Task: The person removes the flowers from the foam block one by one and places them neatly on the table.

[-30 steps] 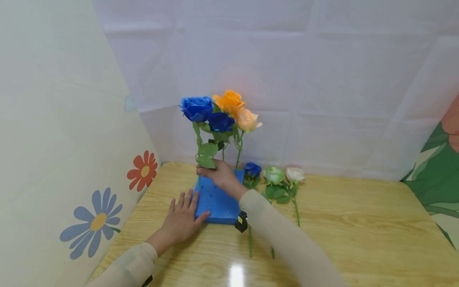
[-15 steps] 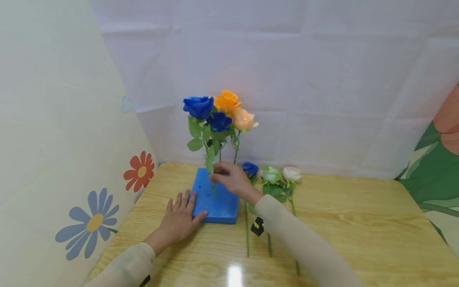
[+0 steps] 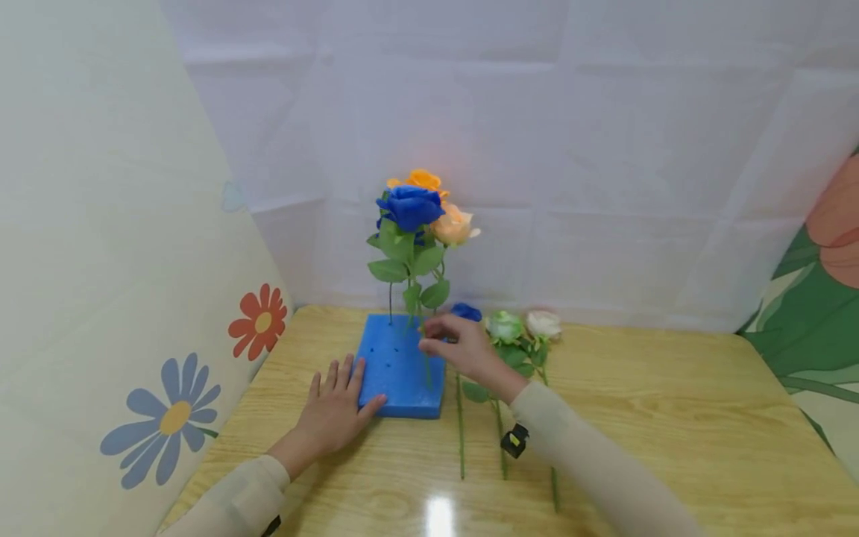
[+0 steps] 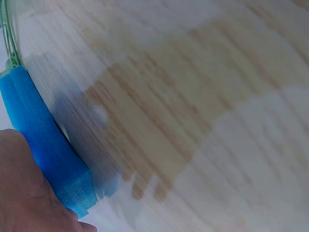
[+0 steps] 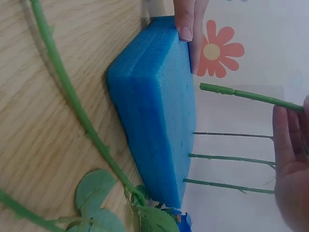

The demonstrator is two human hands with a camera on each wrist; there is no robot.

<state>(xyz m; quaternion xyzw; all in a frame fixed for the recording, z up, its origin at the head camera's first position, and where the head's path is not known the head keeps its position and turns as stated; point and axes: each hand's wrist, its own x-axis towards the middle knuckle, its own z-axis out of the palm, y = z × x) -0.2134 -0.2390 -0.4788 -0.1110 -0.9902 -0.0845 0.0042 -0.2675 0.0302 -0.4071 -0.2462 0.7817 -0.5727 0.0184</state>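
My right hand pinches the stem of a blue rose over the right side of a blue foam block. In the right wrist view the cut stem end hangs apart from the foam face. Fingers spread, my left hand rests against the block's left edge, with its thumb at the front corner. An orange rose and a peach rose stand upright at the block's back. Another blue rose there is mostly hidden behind the held one. Several small holes dot the foam top.
On the wooden table, right of the block, lie a blue rose, a green-white rose and a pale pink rose, stems toward me. A white cloth wall rises behind the table; a flower-printed panel borders the left.
My right hand has carried the blue rose from the block's left side to its right, lifting its stem off the foam. My left hand has stayed at the block's edge.
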